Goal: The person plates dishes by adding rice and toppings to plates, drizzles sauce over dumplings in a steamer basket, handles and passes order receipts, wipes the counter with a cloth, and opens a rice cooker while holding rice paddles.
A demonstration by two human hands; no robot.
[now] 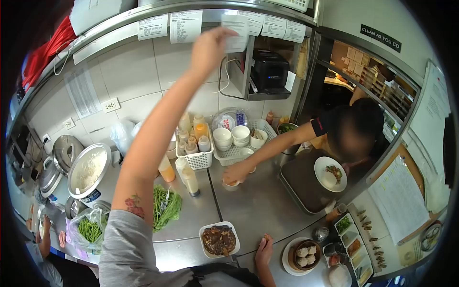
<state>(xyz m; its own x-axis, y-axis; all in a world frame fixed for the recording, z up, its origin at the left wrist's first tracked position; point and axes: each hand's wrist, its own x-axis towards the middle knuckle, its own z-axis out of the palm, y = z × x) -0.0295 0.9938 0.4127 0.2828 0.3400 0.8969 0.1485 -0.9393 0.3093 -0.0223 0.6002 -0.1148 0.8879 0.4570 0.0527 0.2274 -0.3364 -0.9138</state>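
Note:
My left arm reaches up across the view, and my left hand (pixel 209 50) pinches a printed order slip (pixel 235 38) at the rail, where other slips hang. The slip is blurred. Low at the counter's front, my right hand (pixel 264 251) is closed with curled fingers; whatever it may hold cannot be made out. To its left sits a white square bowl (pixel 203 246) of dark, sauce-covered food. On its right, a bamboo steamer (pixel 295 258) with several dumplings rests on a white plate (pixel 287 265).
A co-worker's hand (pixel 239 171) grips a small cup (pixel 231 186); a plate of rice (pixel 330 174) is on a dark tray (pixel 291 177). Squeeze bottles (pixel 190 179), a sauce basket (pixel 196 160), bowls (pixel 223 138), bagged greens (pixel 166 208) and a rice pot (pixel 91 170) line the counter.

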